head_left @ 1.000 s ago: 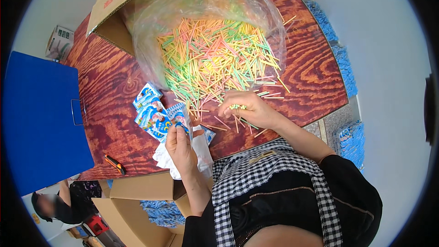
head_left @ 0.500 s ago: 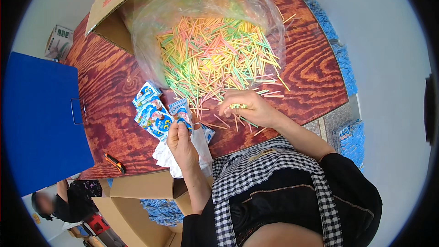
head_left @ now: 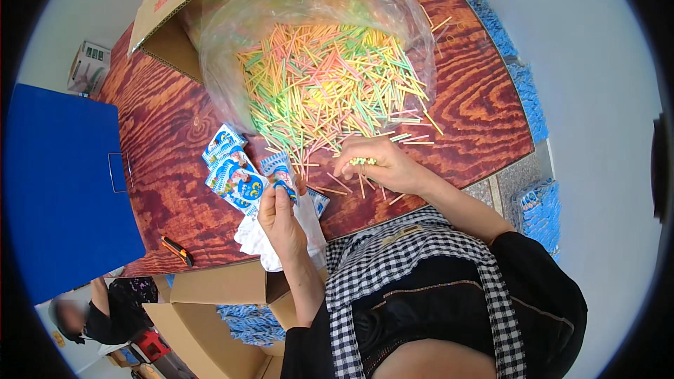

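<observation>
Between the thumb and fingers of my left hand (head_left: 279, 219) is a small blue-and-white packet (head_left: 279, 168), held upright near the table's front edge. My right hand (head_left: 382, 163) is closed around a bundle of thin pastel sticks (head_left: 363, 161), whose pale ends peek out of the fist. Beyond it, a large heap of pink, yellow and green sticks (head_left: 330, 88) spills from a clear plastic bag (head_left: 217, 91). Several similar packets (head_left: 235, 175) lie fanned out left of my left hand. A white cloth (head_left: 256, 242) lies under my left wrist.
The bag lies in a tipped cardboard box (head_left: 165, 52). An orange-black utility knife (head_left: 176, 250) rests at the table's front left, near a blue panel (head_left: 70, 182). Below the edge stands an open carton (head_left: 210, 285) with blue packets. Another person (head_left: 105, 312) is at lower left.
Both hands keep nearly the same place and hold. The view has shifted very slightly; the packet and the stick bundle look unchanged.
</observation>
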